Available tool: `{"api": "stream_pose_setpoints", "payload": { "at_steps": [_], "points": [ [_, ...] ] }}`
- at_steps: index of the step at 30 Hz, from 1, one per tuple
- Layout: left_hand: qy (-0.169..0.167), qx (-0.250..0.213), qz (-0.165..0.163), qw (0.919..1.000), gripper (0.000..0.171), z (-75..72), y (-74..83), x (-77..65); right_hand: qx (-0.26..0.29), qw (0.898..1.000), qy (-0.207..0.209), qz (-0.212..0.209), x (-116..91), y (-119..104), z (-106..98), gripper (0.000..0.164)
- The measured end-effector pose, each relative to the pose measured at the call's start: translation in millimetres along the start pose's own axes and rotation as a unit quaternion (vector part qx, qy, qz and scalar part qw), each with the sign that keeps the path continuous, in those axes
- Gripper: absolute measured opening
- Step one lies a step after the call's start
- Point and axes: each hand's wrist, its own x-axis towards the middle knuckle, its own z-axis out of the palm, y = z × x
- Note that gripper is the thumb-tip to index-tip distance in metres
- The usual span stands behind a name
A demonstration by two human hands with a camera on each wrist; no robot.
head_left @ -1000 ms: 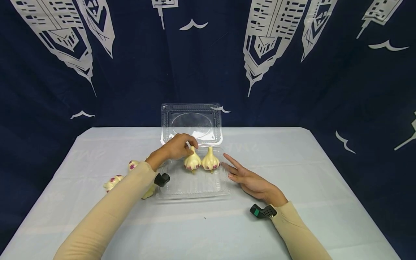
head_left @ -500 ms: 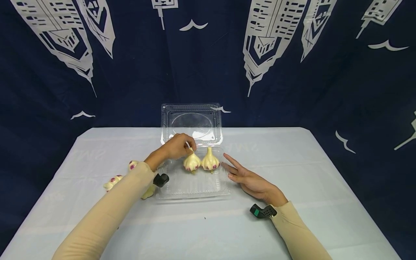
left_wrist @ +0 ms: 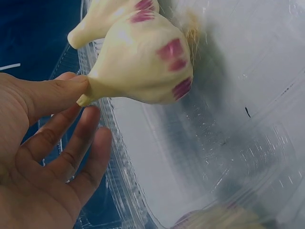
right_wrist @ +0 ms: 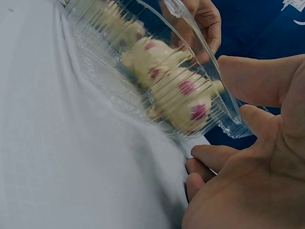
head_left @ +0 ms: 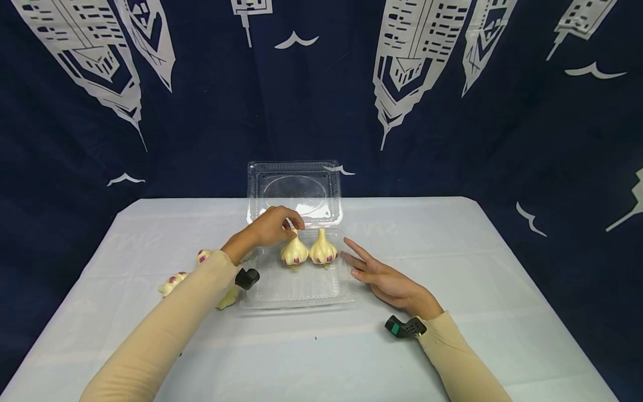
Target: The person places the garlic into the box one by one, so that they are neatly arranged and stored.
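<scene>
Clear plastic box [head_left: 296, 290], one, on the white table [head_left: 502, 335]; lid [head_left: 295, 192] raised at the far side.
Garlic bulb [head_left: 294, 254], pale with purple patches: inside the box, toward its far side, stem up.
Second bulb [head_left: 323, 251], similar: just beside it, to the right.
Left hand [head_left: 273, 226]: thumb and forefinger pinching the first bulb's stem, remaining fingers loosely extended.
Right hand [head_left: 389, 282]: fingers spread, holding nothing, at the box's right wall; contact uncertain.
Loose garlic [head_left: 173, 282]: on the table, left of the box, partly behind the left sleeve [head_left: 166, 329].
Backdrop [head_left: 311, 100]: dark blue cloth, white building print.
</scene>
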Motion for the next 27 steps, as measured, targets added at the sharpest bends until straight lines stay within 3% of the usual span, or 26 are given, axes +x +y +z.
{"api": "stream_pose_setpoints", "payload": {
  "at_steps": [13, 27],
  "points": [
    [0.011, 0.0, -0.007, 0.9999, 0.023, -8.5, -1.3, -8.6, 0.0, 1.0, 0.001, -0.001, 0, -1, 1, 0.073],
    [0.033, -0.01, -0.023, 0.9991, 0.023, -31.3, -14.3, -40.7, -0.003, 1.0, 0.004, 0.0, 1, 1, 1, 0.074]
  ]
}}
